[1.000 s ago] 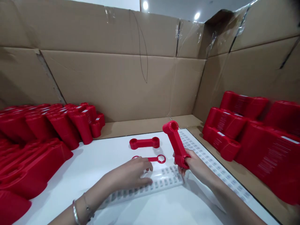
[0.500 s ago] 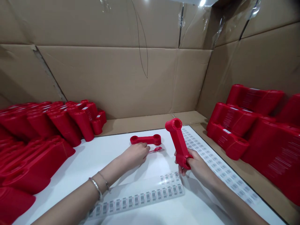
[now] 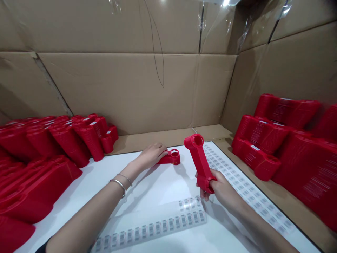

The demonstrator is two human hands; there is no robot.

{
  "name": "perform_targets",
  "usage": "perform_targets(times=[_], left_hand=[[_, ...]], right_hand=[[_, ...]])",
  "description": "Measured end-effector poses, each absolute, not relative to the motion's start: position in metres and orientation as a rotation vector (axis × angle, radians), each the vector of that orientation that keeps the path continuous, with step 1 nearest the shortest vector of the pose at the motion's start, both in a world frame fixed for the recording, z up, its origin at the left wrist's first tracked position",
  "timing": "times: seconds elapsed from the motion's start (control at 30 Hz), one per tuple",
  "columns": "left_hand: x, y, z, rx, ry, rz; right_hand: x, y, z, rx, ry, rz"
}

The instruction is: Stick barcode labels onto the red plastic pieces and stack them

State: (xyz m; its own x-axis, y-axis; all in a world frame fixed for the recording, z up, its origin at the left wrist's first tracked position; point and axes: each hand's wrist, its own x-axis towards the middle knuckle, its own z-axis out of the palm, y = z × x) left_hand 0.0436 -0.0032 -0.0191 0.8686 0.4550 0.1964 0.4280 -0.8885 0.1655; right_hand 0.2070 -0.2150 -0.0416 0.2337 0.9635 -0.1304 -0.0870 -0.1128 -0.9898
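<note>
My right hand (image 3: 219, 188) is closed around the lower end of a tall stack of red two-ring plastic parts (image 3: 200, 163), held upright and tilted above the white table (image 3: 163, 184). My left hand (image 3: 150, 154) reaches forward and lies over a low red stack of the same parts (image 3: 171, 157) on the table, fingers curled on its left end. A strip of barcode labels (image 3: 155, 226) lies on the table in front of me, below both hands.
Rows of stacked red parts fill the left side (image 3: 52, 140) and the right side (image 3: 284, 140). A second long sheet of barcode labels (image 3: 244, 189) runs along the table's right edge. Cardboard walls (image 3: 131, 88) enclose the back and right.
My left hand has left the label strip, picked up the thin red ring part and carried it forward onto the low red stack. The right hand has barely moved.
</note>
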Motion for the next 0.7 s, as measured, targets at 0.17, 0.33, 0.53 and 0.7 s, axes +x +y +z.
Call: perform_targets(times=[0.17,0.33,0.53,0.7], left_hand=[[0.0410,0.0009,-0.0226,2.920,0.646,0.315],[0.0430,0.0029,-0.0248,2.900,0.637,0.278],[0.0431,0.0004,-0.0266,2.865,0.690,0.252],[0.0427,-0.0024,-0.0212,2.822,0.717,0.210]], right_hand=[[0.2057,-0.2173,-0.0373,-1.337,-0.914,1.185],[0.2049,-0.2173,-0.0362,-1.341,-0.904,1.177],[0.2053,-0.2172,-0.0378,-1.342,-0.932,1.182],[0.2050,-0.2169,-0.0378,-1.341,-0.936,1.184]])
